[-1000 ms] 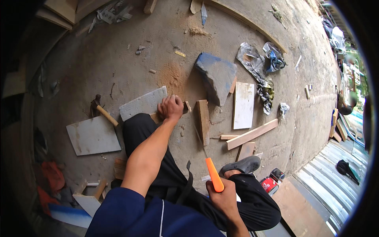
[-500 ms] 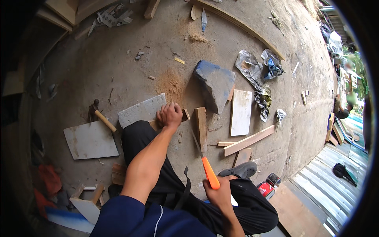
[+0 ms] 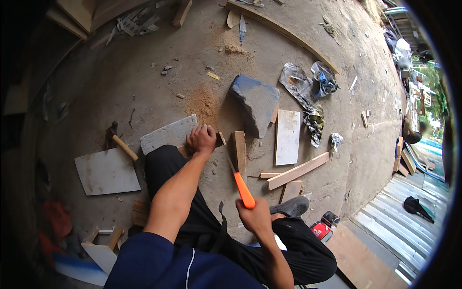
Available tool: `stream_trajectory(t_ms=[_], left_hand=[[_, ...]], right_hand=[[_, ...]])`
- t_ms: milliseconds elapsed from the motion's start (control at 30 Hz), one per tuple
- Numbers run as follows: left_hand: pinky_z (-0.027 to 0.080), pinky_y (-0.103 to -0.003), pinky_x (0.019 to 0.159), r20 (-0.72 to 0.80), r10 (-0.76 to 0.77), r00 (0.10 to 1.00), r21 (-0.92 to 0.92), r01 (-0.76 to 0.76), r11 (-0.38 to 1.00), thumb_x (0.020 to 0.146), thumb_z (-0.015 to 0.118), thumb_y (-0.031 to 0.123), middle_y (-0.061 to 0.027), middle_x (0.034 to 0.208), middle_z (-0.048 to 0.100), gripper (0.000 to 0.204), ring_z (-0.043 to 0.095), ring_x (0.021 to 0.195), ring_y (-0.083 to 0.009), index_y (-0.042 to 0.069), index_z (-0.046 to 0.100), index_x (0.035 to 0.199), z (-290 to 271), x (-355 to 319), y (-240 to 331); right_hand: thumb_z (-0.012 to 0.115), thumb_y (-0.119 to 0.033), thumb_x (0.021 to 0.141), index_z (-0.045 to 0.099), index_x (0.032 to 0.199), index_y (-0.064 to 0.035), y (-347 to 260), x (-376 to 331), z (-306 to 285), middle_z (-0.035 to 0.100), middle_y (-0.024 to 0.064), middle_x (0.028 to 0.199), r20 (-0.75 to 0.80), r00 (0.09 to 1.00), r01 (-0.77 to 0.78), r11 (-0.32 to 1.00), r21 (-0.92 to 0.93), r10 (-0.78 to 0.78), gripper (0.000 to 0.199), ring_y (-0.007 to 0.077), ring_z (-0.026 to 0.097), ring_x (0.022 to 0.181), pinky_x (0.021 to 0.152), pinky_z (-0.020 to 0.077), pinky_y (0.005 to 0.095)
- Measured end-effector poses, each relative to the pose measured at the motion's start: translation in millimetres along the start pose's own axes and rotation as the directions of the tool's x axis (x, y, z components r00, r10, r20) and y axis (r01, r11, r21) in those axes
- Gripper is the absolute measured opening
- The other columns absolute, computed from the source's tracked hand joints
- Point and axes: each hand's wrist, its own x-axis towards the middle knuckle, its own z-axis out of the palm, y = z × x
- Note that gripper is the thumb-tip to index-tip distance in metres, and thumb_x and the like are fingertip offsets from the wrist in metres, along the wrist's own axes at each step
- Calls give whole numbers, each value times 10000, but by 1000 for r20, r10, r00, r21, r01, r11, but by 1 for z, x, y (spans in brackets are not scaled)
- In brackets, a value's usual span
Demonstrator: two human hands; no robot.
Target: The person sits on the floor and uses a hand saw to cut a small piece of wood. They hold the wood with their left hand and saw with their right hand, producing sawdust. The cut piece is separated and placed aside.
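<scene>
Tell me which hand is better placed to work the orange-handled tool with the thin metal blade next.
The right, I'd judge: the right hand grips the orange-handled tool. The left hand, farther forward, is on a small brown wooden piece, apparently steadying it, so likely less free.

Hammer left of centre, handle over the top corner of a white board. Blue-grey stone just above frame centre; second white board right of it. Crumpled wrappers upper right. Long wood strip near top edge. Corrugated metal sheet lower right, black item on it.
</scene>
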Motion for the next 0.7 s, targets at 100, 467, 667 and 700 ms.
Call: stream_trajectory(t_ms=[100,467,667,700], left_hand=[[361,-505,834,-33,0,999,-22,-1,1000,842,484,282,-63,834,644,248,576,866,-280,112,605,709,-12,-38,0],[332,-440,774,-87,108,990,6,-107,994,849,473,253,-73,784,637,258,553,814,-274,106,596,677,-151,-103,64],[330,-439,785,-59,102,993,-3,-103,995,849,477,259,-69,774,634,256,560,819,-268,108,598,682,-218,-132,67],[331,-439,790,-25,77,997,20,-77,997,848,479,261,-65,774,634,255,561,824,-267,108,599,683,-232,-136,68]], right_hand=[[627,-231,785,580,752,59,14,-25,6,540,227,603,4,1000,-17,998,61,17,295,328,557,563,565,437,404],[619,-220,784,604,783,40,-54,-181,-88,575,244,660,30,996,-88,996,27,87,261,406,598,639,592,457,420],[605,-250,801,619,814,37,-81,-288,-114,584,244,670,38,999,-29,999,37,28,288,409,598,663,613,456,432],[604,-250,803,623,821,35,-84,-310,-123,587,243,671,63,997,-40,998,58,36,286,409,601,668,619,458,433]])
